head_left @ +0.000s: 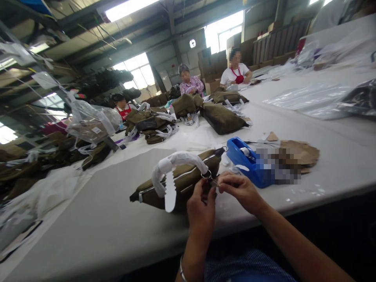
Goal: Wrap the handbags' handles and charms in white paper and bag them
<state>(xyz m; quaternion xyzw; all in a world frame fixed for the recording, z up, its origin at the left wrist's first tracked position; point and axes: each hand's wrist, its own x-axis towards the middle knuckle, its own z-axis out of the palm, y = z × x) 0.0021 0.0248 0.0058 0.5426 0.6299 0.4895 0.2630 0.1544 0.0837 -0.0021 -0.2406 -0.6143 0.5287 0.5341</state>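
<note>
An olive-green handbag (pixel 182 174) with a silver zip lies on the table in front of me. Its handle (pixel 188 158) is wrapped in white padding, and a white toothed strip (pixel 170 192) hangs from it. At the metal ring (pixel 207 175) by the handle's right end, my left hand (pixel 202 203) is closed in a pinch on something small and dark. Fingertips of my right hand (pixel 239 190) pinch together right beside it, at a thin shiny piece too small to name. A blue tape dispenser (pixel 249 164) stands just beyond my right hand.
Brown paper scraps (pixel 305 154) lie right of the dispenser. More olive bags (pixel 223 117) with wrapped handles are piled farther back. Clear plastic sheets (pixel 311 100) spread at the right. Several people sit across the table. The table's front edge (pixel 329 197) runs close to my arms.
</note>
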